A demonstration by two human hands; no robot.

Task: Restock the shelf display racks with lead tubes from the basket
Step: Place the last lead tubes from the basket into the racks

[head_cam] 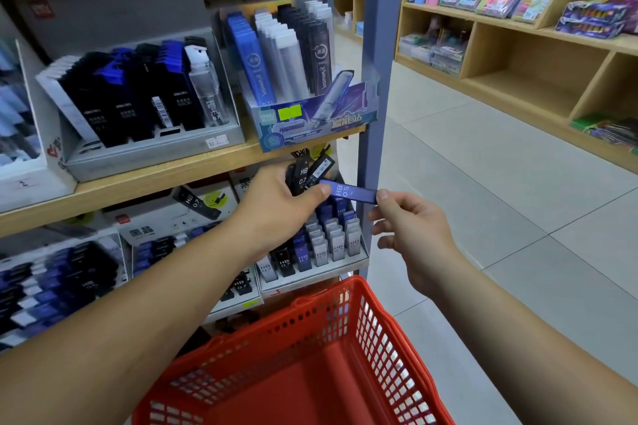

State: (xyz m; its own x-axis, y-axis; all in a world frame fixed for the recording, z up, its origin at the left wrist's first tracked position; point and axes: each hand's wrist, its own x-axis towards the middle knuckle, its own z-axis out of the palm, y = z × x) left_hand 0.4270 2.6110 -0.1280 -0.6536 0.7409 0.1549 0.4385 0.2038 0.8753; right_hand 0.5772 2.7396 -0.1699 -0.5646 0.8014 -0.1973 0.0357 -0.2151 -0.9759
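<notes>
My left hand point(281, 207) grips a bunch of black lead tubes point(307, 171) marked HB 0.7, and its thumb rests on one end of a blue lead tube point(350, 190) marked HB 0.5. My right hand point(407, 221) pinches the other end of that blue tube. Both hands hover in front of the lower display rack point(324, 248), which holds rows of black, blue and grey tubes. The red basket point(310, 355) sits below my arms, and I see no tubes in the part of it that shows.
The upper shelf carries a grey rack point(145, 103) of black and blue tubes and a clear rack point(293, 72) of taller tubes. A blue shelf post point(378, 79) stands right of the racks. Wooden shelves point(535, 55) line the aisle on the right, beyond the tiled floor.
</notes>
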